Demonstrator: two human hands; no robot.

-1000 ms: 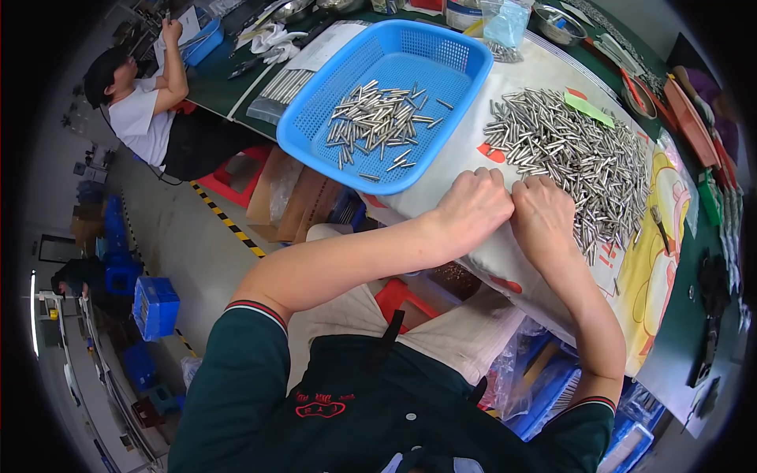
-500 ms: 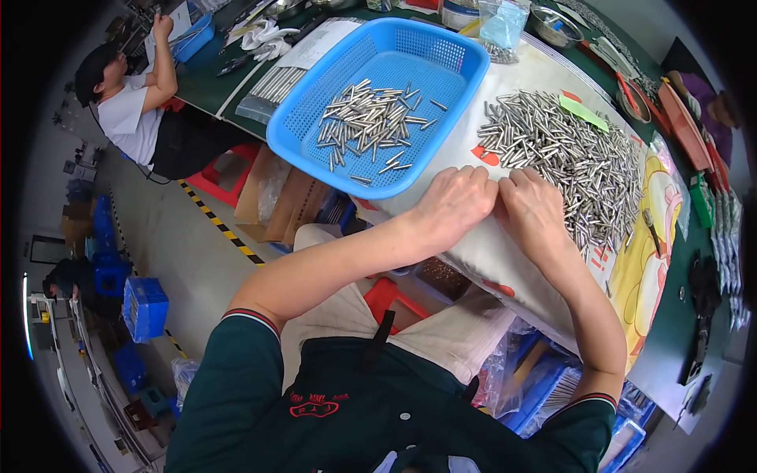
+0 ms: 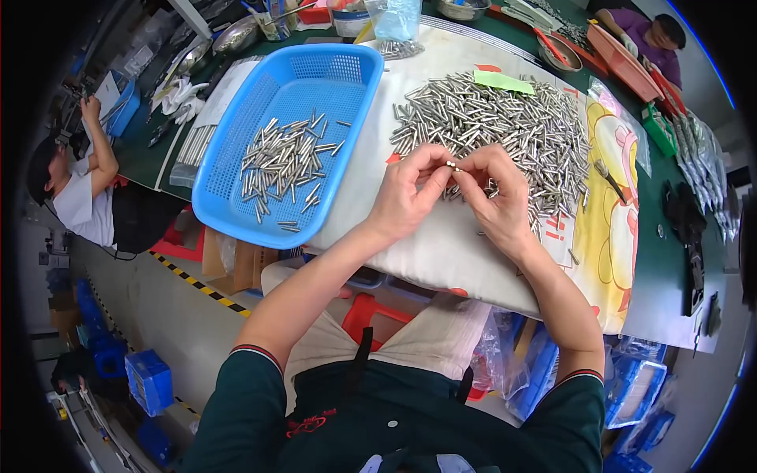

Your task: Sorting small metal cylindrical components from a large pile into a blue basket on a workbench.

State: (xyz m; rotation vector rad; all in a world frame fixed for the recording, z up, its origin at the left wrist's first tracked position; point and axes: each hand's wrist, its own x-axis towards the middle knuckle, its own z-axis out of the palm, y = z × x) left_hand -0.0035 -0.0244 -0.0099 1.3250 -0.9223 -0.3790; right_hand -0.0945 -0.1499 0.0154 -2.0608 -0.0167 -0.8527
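Note:
My left hand point(image 3: 410, 189) and my right hand point(image 3: 497, 193) meet over the near edge of a big heap of metal pins point(image 3: 505, 118). Pinched between the fingertips of both is a small metal pin point(image 3: 452, 165); whether there is more than one I cannot tell. To the left, a blue plastic basket point(image 3: 206, 177) with perforated walls holds a smaller pile of similar pins point(image 3: 284, 158). A light green paper strip point(image 3: 503, 82) lies on top of the big heap.
Under the heap is a pale cloth point(image 3: 426, 256) with a yellow printed part. A small brush point(image 3: 609, 181) lies at its right. Beyond stand a clear bag point(image 3: 394, 27) and metal bowls point(image 3: 464, 8). Two other people sit at the table, far left and far right.
My head view has shifted, so basket and heap appear further left. My hands have turned from knuckles up to thumbs and fingertips showing, with the small metal pin now visible between them.

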